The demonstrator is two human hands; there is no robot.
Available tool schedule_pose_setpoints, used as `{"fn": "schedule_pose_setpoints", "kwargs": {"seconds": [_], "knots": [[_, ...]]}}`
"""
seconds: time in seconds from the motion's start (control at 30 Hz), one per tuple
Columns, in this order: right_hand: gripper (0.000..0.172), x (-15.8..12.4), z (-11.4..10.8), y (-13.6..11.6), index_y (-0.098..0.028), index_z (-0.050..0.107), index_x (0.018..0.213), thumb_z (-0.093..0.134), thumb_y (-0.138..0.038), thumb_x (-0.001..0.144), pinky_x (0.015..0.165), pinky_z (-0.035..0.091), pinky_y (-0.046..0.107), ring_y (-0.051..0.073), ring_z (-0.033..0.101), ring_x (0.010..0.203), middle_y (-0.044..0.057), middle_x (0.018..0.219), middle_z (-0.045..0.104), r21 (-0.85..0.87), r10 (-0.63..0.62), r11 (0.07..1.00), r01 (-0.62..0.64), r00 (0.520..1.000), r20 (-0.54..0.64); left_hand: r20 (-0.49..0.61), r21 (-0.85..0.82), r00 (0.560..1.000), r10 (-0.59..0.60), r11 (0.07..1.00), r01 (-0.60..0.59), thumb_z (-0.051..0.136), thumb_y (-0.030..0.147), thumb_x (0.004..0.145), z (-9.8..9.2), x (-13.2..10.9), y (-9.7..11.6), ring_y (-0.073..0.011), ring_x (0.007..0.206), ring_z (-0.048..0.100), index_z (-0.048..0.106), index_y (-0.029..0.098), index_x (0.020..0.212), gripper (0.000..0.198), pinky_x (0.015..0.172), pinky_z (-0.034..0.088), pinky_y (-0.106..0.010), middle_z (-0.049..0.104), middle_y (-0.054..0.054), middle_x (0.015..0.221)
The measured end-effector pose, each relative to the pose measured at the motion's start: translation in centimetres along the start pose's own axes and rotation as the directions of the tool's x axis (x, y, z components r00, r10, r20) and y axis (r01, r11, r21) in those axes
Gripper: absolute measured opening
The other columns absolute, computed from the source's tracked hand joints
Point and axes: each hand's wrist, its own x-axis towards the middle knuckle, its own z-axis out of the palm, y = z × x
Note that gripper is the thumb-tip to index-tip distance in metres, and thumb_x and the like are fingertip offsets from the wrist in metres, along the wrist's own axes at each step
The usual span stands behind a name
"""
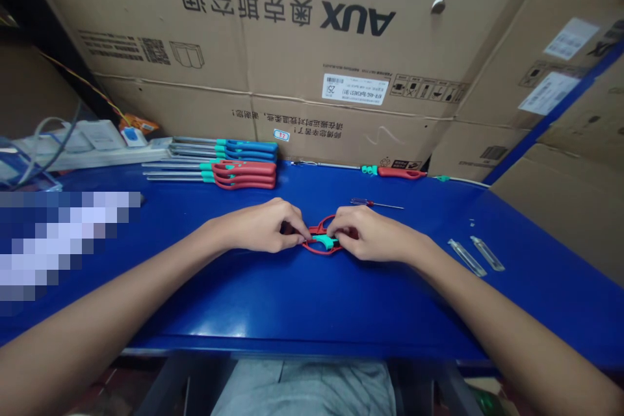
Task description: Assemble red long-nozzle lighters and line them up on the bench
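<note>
Two bare forearms (121, 292) slant inward from near left and near right. At mid-table on the glossy blue tabletop (292, 312), the left hand (267, 227) and right hand (376, 234), fingers curled, pinch opposite sides of a red looped plastic casing (318, 251) around a green plastic piece (324, 242).
</note>
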Motion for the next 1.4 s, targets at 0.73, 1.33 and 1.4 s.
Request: {"fn": "schedule_pose_setpoints", "kwargs": {"seconds": [0.73,1.33,1.4], "knots": [[0.018,-0.41,-0.05,0.42,-0.017,0.07,0.087,0.056,-0.011,0.078,0.062,0.042,0.023,0.012,0.056,0.069,0.004,0.084,0.065,0.063,-0.044,0.997,0.048,0.997,-0.066,0.025,0.007,0.997,-0.066,0.998,0.066,0.058,0.016,0.08,-0.36,-0.31,0.22,-0.0105,0.064,0.061,0.071,0.016,0.098,0.022,0.059,0.045,-0.019,0.071,-0.002,0.08],[0.027,-0.42,-0.28,0.18,-0.016,0.072,0.088,0.051,-0.006,0.076,0.069,0.045,0.026,0.013,0.058,0.073,0.005,0.088,0.066,0.059,-0.031,0.998,0.033,0.999,-0.032,0.017,0.059,0.997,-0.074,0.996,0.073,0.058,0.013,0.076,-0.55,-0.28,0.46,-0.0097,0.062,0.059,0.073,0.016,0.092,0.022,0.058,0.044,-0.018,0.07,-0.002,0.078],[0.027,-0.42,-0.26,0.25,-0.016,0.072,0.089,0.051,-0.006,0.076,0.07,0.045,0.026,0.013,0.059,0.074,0.005,0.089,0.066,0.056,-0.034,0.998,0.036,0.998,-0.046,0.017,0.055,0.997,-0.072,0.996,0.071,0.058,0.012,0.076,-0.53,-0.28,0.41,-0.0097,0.062,0.059,0.073,0.016,0.092,0.022,0.058,0.044,-0.018,0.07,-0.003,0.078]]}}
